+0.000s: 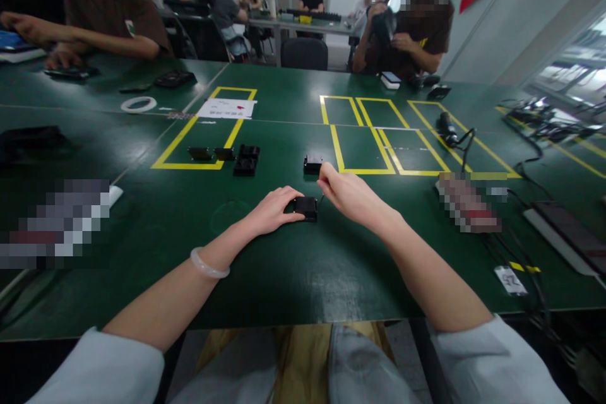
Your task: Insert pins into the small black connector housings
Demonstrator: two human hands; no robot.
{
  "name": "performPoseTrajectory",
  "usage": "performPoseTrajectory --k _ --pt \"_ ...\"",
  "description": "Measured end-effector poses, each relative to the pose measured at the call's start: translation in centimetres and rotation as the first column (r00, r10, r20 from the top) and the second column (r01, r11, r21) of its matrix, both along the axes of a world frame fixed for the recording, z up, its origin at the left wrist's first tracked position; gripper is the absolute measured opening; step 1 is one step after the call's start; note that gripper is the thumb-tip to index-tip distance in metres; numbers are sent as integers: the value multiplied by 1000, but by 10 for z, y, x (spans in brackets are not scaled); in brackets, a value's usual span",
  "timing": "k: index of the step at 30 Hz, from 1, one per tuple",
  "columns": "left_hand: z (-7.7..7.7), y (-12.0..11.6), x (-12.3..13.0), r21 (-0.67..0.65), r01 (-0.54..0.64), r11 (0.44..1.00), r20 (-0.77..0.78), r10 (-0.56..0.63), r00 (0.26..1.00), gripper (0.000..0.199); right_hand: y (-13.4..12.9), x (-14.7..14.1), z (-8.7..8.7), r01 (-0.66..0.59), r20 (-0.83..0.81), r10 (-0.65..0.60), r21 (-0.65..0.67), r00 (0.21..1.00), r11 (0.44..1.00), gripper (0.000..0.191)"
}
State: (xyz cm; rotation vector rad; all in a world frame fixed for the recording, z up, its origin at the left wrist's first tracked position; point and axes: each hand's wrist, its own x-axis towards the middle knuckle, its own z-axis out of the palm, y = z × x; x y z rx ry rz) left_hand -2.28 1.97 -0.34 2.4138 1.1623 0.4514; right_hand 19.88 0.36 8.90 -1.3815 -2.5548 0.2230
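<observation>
The black box (307,209) is the landmark here; it is one, small, and lies on the green tabletop (284,278). The left hand (271,209) is at its left side, and the left fingers grasp it, with the thumb at the near edge. The right hand (349,192) is beside it at the right. The right fingers are clenched; a thin dark piece (322,198) shows below them, but it is too small for naming, and I cannot tell if they hold it.

Just beyond the black box stands one open black holder (312,165), partly covered by the right fingers. To the left of the box and farther are one black tray (247,160) and two small black plates (212,154), standing upright. Their details are hard to see. Beyond these there is one white paper sheet (228,108), its writing unreadable, and farther left one white ring (138,105).

Two pixelated objects are on the two sides of the box, one far left (61,221) and one right (468,202); their surfaces are hidden. Yellow tape outlines (362,172) lie beyond the box. At far right, dark cables (534,132) are tangled and cannot be counted.
</observation>
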Motion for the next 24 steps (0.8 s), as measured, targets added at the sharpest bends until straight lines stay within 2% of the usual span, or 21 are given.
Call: performPoseTrajectory --k 6,10,15,19,24 --pt "1 -3 2 47 -27 999 -53 30 998 39 -2 -2 -3 132 77 -139 84 987 988 28" --pt "-3 -3 5 90 -50 995 -78 57 995 41 -5 -4 -1 157 103 -165 80 981 984 32" --pt "-3 -3 6 97 -53 994 -69 60 996 41 -4 -4 2 56 81 -59 38 995 998 25" --pt "-1 -3 7 78 -50 996 -51 54 997 38 -2 -2 2 -46 57 43 56 997 997 20" --pt "-2 -2 6 62 -50 997 -41 52 998 39 -3 0 4 -95 56 93 38 994 995 19"
